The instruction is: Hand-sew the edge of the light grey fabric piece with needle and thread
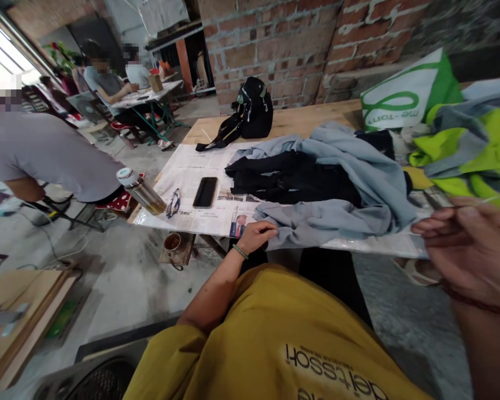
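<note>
A grey-blue garment (pixel 341 150) lies rumpled on the table, with black cloth (pixel 300 178) in the middle of it. At the table's near edge, my left hand (pixel 256 236) pinches the garment's lower left corner between thumb and fingers. My right hand (pixel 475 239) is raised at the far right, to the right of the garment and close to the camera. Its thumb and fingers are pressed together. A thin pale line shows near its fingertips, but I cannot make out what it holds.
On the newspaper-covered table (pixel 175 166) are a phone (pixel 205 192), a bottle (pixel 141 191) and a black bag (pixel 256 108). A green-white bag (pixel 412 91) and yellow-green cloth (pixel 479 139) lie right. A cup (pixel 173 243) stands on a low ledge. People sit at left.
</note>
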Action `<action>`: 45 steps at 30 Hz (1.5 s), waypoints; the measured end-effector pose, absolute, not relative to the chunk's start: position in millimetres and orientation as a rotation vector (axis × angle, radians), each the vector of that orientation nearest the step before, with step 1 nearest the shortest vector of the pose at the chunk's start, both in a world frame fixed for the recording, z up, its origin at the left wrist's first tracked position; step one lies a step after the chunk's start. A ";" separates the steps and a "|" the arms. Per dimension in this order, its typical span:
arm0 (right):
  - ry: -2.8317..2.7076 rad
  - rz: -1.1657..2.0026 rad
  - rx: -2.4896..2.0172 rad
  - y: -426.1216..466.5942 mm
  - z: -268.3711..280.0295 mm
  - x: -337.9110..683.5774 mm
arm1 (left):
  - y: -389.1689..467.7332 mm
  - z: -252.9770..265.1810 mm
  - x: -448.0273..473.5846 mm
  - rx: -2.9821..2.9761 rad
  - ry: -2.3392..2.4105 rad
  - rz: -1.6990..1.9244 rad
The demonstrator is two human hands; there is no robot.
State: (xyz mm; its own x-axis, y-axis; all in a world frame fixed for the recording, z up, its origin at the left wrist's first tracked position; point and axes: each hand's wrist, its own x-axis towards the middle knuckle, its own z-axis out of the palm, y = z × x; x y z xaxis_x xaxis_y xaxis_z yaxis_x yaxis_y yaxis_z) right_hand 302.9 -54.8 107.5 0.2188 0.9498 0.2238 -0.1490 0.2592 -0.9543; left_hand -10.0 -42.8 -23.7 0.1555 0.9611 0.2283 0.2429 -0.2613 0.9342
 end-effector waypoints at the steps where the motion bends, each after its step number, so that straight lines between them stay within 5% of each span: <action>1: -1.046 0.955 -1.017 -58.1 106.3 305.0 | -43.0 -23.9 -10.0 1.658 1.166 1.157; 15: -1.556 1.682 -1.229 -84.3 36.1 206.5 | -58.1 -14.4 -4.2 1.559 1.293 1.257; 45: -1.739 1.439 -1.190 -79.0 7.3 171.7 | -96.4 -5.7 13.1 1.988 1.148 1.344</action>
State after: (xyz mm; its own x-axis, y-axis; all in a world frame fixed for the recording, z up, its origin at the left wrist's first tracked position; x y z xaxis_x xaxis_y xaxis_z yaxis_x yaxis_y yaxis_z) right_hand 171.7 -79.0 7.3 -0.4326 0.8958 -0.1019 0.2679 0.0199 -0.9632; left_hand 13.1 -96.4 -5.7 0.1670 0.8425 0.5121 0.3745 -0.5347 0.7575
